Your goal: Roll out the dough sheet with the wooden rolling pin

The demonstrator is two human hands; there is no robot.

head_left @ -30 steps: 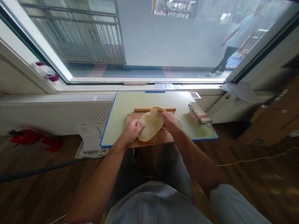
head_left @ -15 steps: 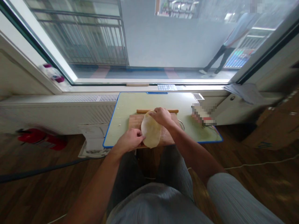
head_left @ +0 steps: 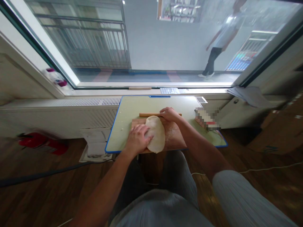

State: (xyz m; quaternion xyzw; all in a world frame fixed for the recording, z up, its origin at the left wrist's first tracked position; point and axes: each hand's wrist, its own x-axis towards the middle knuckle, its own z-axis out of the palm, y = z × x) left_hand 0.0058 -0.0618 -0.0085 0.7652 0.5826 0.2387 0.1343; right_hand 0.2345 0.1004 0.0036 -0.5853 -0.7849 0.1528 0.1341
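Head camera view: an oval sheet of pale dough [head_left: 157, 135] lies flat on a wooden board [head_left: 174, 143], its lower end reaching the board's near edge. By its look the sheet should prove light, soft and limp, apt to stretch or tear if pinched at one spot and perhaps slightly tacky; broad support from beneath, or a hold on opposite edges with flattened fingers, would likely suit it best. Along its left side, the left hand [head_left: 138, 137] rests palm down, fingers reaching over the dough's edge and thumb well apart from them, with no pinch visible. Farther off, past the dough's far end, the right hand [head_left: 169, 114] is at a rolling pin [head_left: 149, 115], fingers bent over the wood; whether they are closed around it cannot be told. Board and pin sit on a blue-rimmed table [head_left: 132, 104] set below a window sill [head_left: 106, 92], and beyond the glass [head_left: 165, 47] a person [head_left: 221, 39] in a pale top is on a walkway [head_left: 151, 76]
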